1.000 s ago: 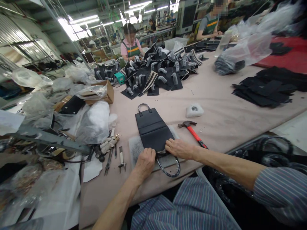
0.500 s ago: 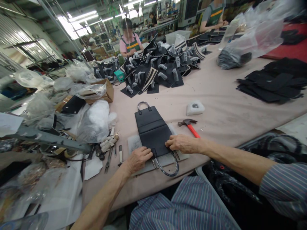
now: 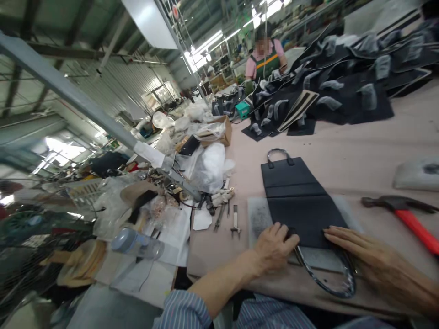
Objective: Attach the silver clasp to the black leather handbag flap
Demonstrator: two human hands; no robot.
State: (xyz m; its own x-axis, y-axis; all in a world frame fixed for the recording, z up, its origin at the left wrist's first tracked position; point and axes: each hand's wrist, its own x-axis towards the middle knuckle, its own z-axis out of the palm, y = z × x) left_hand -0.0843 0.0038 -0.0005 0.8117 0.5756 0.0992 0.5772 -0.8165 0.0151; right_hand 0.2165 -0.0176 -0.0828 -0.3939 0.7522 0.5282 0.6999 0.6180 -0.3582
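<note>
A black handbag (image 3: pixel 302 196) lies flat on a pale board (image 3: pixel 257 219) on the table, a crease across its middle. One plastic-wrapped handle (image 3: pixel 278 151) points away from me; the other handle (image 3: pixel 325 285) loops toward me. My left hand (image 3: pixel 274 246) is closed at the bag's near left corner, thumb and fingers at the base of the near handle. At the near right corner, my right hand (image 3: pixel 360 251) has its fingers stretched out, the tips resting on the bag. To the right lies a claw hammer (image 3: pixel 401 210) with a red grip.
A pale wrapped block (image 3: pixel 416 173) sits beyond the hammer. Black pieces with wrapped handles (image 3: pixel 329 98) are heaped at the back, before a person (image 3: pixel 265 57) in an apron. Left are hand tools (image 3: pixel 235 221), plastic bags (image 3: pixel 211 169), a carton (image 3: pixel 222 130) and a slanting metal post (image 3: pixel 85 107).
My view has swung to the left, so the bag and hammer appear farther right. The right hand's fingers have straightened from a curled pose; both hands stay at the bag's near corners.
</note>
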